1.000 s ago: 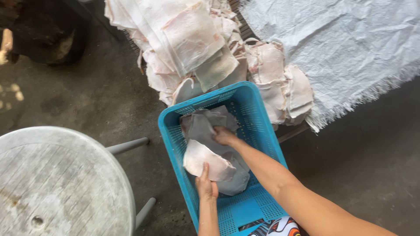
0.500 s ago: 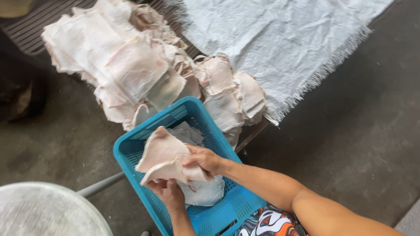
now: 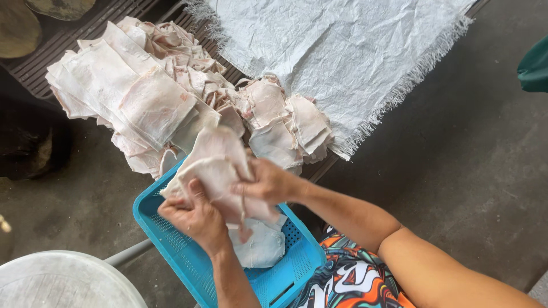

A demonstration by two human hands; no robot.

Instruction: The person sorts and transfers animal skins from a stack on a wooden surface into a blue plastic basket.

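Note:
Both of my hands hold one pale pinkish sheet [image 3: 214, 165], limp and skin-like, lifted above a blue perforated plastic basket [image 3: 171, 242]. My left hand [image 3: 194, 217] grips its lower left edge. My right hand [image 3: 268, 182] pinches its right side. More pale sheets [image 3: 260, 245] lie in the bottom of the basket, partly hidden by my hands.
A big heap of the same sheets [image 3: 142, 97] is spread on a dark slatted rack [image 3: 34, 71], with a smaller pile [image 3: 285, 122] to its right. A white woven cloth [image 3: 342, 51] covers the rack's far right. A round white table top [image 3: 63, 282] sits bottom left on the concrete floor [image 3: 474, 171].
Both hands have raised the sheet out of the basket, higher and toward the heap. The view has shifted so the basket sits lower left.

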